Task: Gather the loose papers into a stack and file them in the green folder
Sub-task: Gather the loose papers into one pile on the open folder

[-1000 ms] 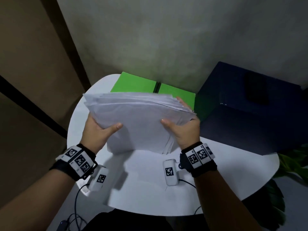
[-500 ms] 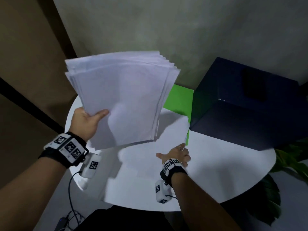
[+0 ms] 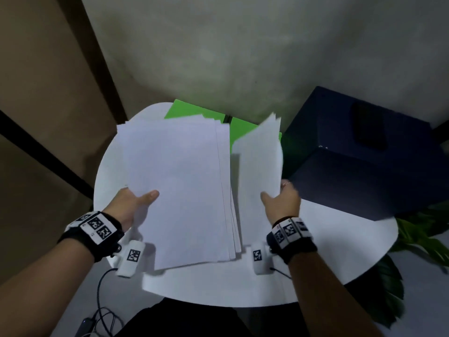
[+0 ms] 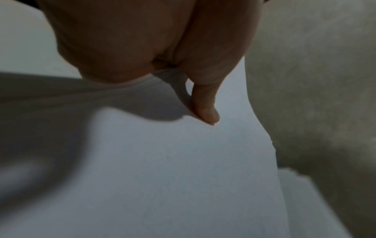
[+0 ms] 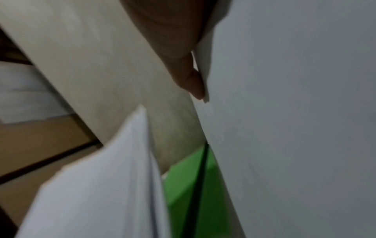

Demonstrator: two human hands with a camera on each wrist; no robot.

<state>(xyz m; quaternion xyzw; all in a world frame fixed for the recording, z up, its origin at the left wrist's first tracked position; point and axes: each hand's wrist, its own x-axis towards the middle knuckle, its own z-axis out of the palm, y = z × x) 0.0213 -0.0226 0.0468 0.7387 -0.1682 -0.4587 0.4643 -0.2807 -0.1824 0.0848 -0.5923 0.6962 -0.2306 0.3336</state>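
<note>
My left hand [image 3: 136, 200] grips a thick stack of white papers [image 3: 177, 186] at its left edge, thumb on top, above the round white table [image 3: 340, 251]. In the left wrist view the thumb [image 4: 205, 111] presses on the top sheet [image 4: 183, 169]. My right hand [image 3: 281, 198] pinches a separate white sheet [image 3: 260, 161], held up beside the stack; its thumb [image 5: 191, 80] lies on that sheet [image 5: 295, 112]. The green folder [image 3: 194, 111] lies open at the table's far edge, mostly hidden behind the papers; in the right wrist view the folder [image 5: 189, 185] shows its dark spine.
A dark blue box [image 3: 364, 154] stands on the table at the right, close to my right hand. A green plant [image 3: 425, 234] is beyond the table's right edge. A grey wall [image 3: 243, 57] rises behind the folder. Cables [image 3: 102, 312] hang below the table's front left.
The left hand has lowered the stack from its raised tilt to flatter over the table. The right hand, which reached down to the table, has picked up a loose sheet and raised it beside the stack.
</note>
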